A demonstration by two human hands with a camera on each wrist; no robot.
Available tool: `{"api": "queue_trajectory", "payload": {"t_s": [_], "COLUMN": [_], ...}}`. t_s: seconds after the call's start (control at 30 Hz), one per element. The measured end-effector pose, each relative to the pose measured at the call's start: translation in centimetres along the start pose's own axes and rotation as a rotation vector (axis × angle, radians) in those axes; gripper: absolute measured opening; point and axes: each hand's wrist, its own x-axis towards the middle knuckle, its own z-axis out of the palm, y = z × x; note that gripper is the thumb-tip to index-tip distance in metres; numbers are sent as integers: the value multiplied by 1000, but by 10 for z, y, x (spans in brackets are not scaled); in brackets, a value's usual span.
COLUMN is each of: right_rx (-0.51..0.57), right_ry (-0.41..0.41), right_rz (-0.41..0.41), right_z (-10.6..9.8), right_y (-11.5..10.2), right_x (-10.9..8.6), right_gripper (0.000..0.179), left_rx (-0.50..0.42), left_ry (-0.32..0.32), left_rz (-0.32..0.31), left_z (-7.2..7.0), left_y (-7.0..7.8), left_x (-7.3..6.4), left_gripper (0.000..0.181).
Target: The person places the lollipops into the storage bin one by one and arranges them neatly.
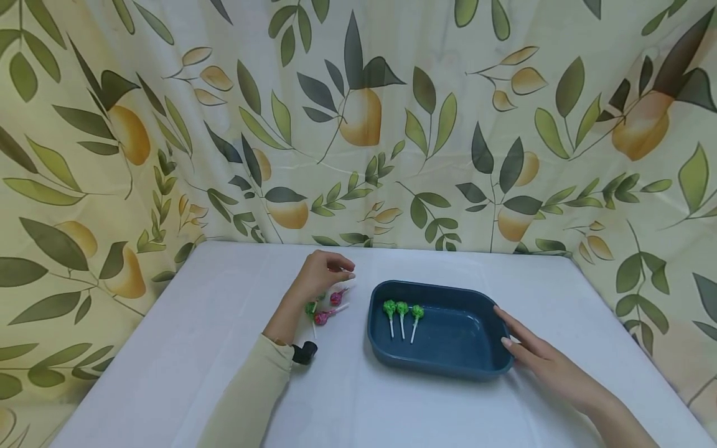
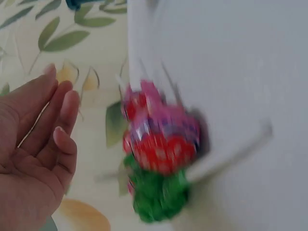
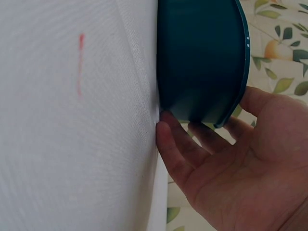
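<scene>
My left hand (image 1: 325,274) hovers over the table's left side with its fingers loosely bent and nothing between them. In the left wrist view, the hand (image 2: 41,149) is beside a small group of wrapped lollipops. The group has a green lollipop (image 2: 161,195) and a red-and-pink lollipop (image 2: 166,144), with another pink one behind, all blurred. My right hand (image 1: 538,354) holds the right end of a dark blue tray (image 1: 439,367); the thumb (image 3: 255,101) lies at its rim, fingers bent against the outer wall. Three green lollipops (image 1: 402,309) lie inside the tray's left part.
A white cloth (image 1: 437,414) covers the table. Behind it hangs a curtain (image 1: 420,174) printed with leaves and fruit. A black strap device (image 1: 305,353) sits at my left wrist. The right wrist view shows a thin red mark (image 3: 80,62) on the cloth.
</scene>
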Motion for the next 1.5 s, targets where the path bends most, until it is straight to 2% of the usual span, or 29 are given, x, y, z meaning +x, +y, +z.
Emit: {"api": "queue_trajectory", "payload": {"t_s": [0.23,0.47,0.6,0.87,1.33,1.5], "right_rx": [-5,5,4,34,28,30], "right_ry": [-3,-6,0,-1,-15,-18], "right_rz": [5,15,11,8,-11,-11], "right_z": [1,0,0,2,0,0], "right_y": [0,1,1,0,1,0], "right_x": [0,0,0,0,2,2], "right_gripper": [63,64,64,65,65,65], "left_rx": [17,89,93,184,194,168], "left_ry": [32,-6,-26,-59,-83,-86], "left_rz": [-85,-130,-151,-159,-175,-231], "left_z": [-20,-31,-35,-47,-82,-90], "left_y": [-18,-36,-39,-36,-48,-54], "left_x": [-1,1,-1,-11,-31,-38], "left_gripper": [13,19,23,21,22,25]}}
